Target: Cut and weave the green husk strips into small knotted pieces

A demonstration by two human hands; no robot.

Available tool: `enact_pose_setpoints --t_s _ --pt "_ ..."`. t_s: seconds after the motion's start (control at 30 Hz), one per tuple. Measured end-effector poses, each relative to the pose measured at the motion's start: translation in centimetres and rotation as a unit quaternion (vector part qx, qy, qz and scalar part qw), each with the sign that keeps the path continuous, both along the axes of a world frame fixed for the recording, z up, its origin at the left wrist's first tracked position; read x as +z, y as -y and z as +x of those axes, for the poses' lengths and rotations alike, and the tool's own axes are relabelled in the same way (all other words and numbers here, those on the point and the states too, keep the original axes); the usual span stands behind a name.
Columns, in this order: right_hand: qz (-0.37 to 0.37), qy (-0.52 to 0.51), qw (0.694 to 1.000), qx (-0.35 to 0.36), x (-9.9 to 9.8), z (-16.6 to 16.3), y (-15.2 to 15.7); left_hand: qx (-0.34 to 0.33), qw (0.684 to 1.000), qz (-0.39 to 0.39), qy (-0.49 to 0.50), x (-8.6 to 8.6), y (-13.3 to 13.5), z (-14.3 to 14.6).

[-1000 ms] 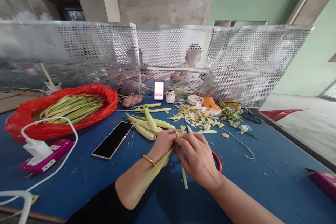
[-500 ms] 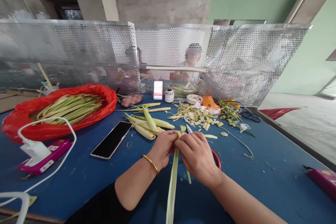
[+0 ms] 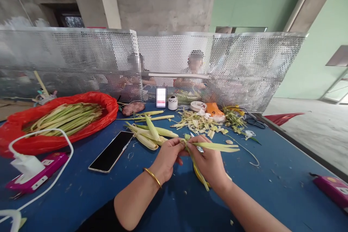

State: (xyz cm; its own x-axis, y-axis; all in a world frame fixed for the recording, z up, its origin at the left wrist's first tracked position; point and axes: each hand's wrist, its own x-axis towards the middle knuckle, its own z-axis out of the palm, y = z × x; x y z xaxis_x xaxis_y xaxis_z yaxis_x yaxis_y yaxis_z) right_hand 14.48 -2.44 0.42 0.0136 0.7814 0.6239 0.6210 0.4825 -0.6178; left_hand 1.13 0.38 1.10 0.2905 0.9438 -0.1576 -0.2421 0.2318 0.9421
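Note:
Over the middle of the blue table, my left hand pinches the top of a pale green corn husk strip. My right hand is closed on the same strip, its fingertips meeting those of the left. From the pinch, long ends lie across the back of my right hand and point right. A narrower husk strip hangs below. Under the right hand a curved yellow edge shows, mostly hidden. A pointed blade tip peeks out above the fingers. Just beyond my left hand lies a pile of corn husks.
A red plastic bag of husk strips stands left, near a phone and a purple power strip with white cable. Husk scraps, tape and an orange packet lie behind. A perforated metal screen separates two people opposite.
The long strip that hung down toward me now lies to the right across my right hand. Both hands stay together at the pinch. The view has shifted slightly.

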Motion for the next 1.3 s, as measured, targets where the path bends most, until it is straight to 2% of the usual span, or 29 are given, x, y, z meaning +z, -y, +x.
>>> enact_pose_setpoints --t_s 0.1,0.27,0.47,0.67,0.9,1.07,1.2,1.23,1.3 --pt "-0.019 -0.014 1.000 0.014 -0.1 0.1 -0.1 -0.017 1.000 -0.001 0.014 0.0 0.1 0.1" --pt "-0.095 -0.092 0.991 0.013 -0.1 0.1 -0.3 -0.061 0.996 -0.032 0.061 0.6 0.3 0.1" --pt "-0.131 -0.180 0.975 0.021 0.4 -0.1 -0.2 -0.068 0.994 -0.045 0.076 0.6 0.2 -0.2" --pt "-0.192 -0.302 0.928 0.098 1.6 0.1 -0.1 -0.069 0.997 0.025 0.034 0.1 -0.2 -0.3" --pt "-0.234 -0.416 0.873 0.099 1.8 0.4 -0.3 -0.024 0.997 0.062 -0.028 0.5 0.0 -0.3" --pt "-0.237 -0.378 0.891 0.086 1.4 0.4 -0.4 -0.002 0.996 0.091 -0.017 0.7 0.1 -0.1" --pt "-0.290 -0.351 0.886 0.087 1.3 0.6 -0.6 0.031 0.996 0.084 -0.001 0.7 0.2 0.1" --pt "-0.299 -0.329 0.893 0.072 1.3 0.7 -0.7 0.035 0.997 0.072 0.011 0.7 0.3 0.1" --pt "-0.282 -0.231 0.931 -0.001 1.3 1.0 -0.7 0.046 0.997 0.056 0.024 0.9 0.3 0.1"
